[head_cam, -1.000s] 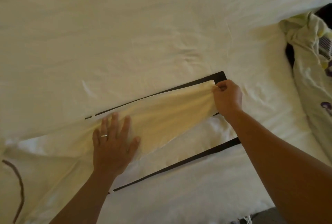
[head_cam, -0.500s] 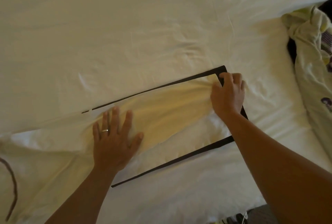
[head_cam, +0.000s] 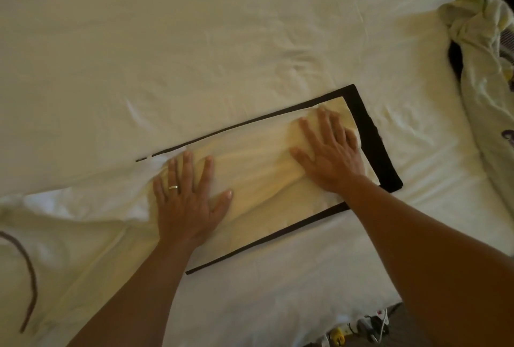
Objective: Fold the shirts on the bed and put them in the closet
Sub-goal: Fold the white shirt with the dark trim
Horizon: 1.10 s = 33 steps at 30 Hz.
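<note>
Shirt partly hidden under flat hands, cut off left.

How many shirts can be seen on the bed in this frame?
2. A cream shirt with dark trim lies mid-bed, pressed flat under the left hand and right hand. A crumpled pale green shirt sits at the right edge; more could lie beneath it.

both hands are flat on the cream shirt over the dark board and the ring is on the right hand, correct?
Not quite. The ring is on the left hand, not the right. The rest holds: in the head view, both the left hand and the right hand lie flat with fingers spread on the cream shirt over the dark board.
</note>
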Tool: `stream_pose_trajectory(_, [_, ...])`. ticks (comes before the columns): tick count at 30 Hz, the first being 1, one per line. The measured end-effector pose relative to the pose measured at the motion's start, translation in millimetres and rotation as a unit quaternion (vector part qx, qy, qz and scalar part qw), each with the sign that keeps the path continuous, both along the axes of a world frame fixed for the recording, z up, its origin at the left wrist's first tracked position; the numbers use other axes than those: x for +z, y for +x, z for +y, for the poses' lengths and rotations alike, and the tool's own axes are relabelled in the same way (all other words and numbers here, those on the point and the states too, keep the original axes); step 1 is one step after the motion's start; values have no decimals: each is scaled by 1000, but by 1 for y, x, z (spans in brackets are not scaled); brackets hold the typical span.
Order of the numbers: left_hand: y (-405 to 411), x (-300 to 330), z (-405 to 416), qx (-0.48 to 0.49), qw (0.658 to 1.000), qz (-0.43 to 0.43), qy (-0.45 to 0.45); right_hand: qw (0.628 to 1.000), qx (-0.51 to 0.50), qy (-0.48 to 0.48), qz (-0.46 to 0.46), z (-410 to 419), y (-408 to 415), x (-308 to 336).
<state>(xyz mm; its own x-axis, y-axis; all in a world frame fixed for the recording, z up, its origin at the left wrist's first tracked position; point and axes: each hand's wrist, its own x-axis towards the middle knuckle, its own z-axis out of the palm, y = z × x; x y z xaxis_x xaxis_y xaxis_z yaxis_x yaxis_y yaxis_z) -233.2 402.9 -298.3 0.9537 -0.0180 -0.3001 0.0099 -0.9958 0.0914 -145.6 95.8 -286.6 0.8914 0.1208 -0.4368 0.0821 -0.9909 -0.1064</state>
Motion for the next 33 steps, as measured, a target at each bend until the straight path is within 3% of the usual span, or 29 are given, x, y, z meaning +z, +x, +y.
stream_pose_trajectory(6, [6, 16, 9, -4, 999, 37, -39, 999, -10, -17, -46, 48, -16, 22])
stream_pose_trajectory(14, [-34, 37, 127, 2, 998, -51, -48, 970, 152, 155, -104, 204, -85, 40])
stream_pose_trajectory(18, [-50, 40, 198, -44, 996, -69, -33, 961, 211, 160, -75, 268, -113, 40])
stream_pose_trajectory(21, [-50, 36, 225, -67, 996, -53, -2, 969, 192, 135, -79, 279, -120, 37])
stream_pose_trajectory(26, [-56, 33, 243, -19, 999, 1, 26, 969, 182, 152, -70, 271, -121, 29])
stream_pose_trajectory(31, [-51, 37, 215, 103, 993, 52, 10, 968, 173, 182, -10, 267, -115, 34])
stream_pose_trajectory(33, [-47, 43, 203, 127, 990, 52, 4, 965, 104, 240, 13, 265, -110, 40])
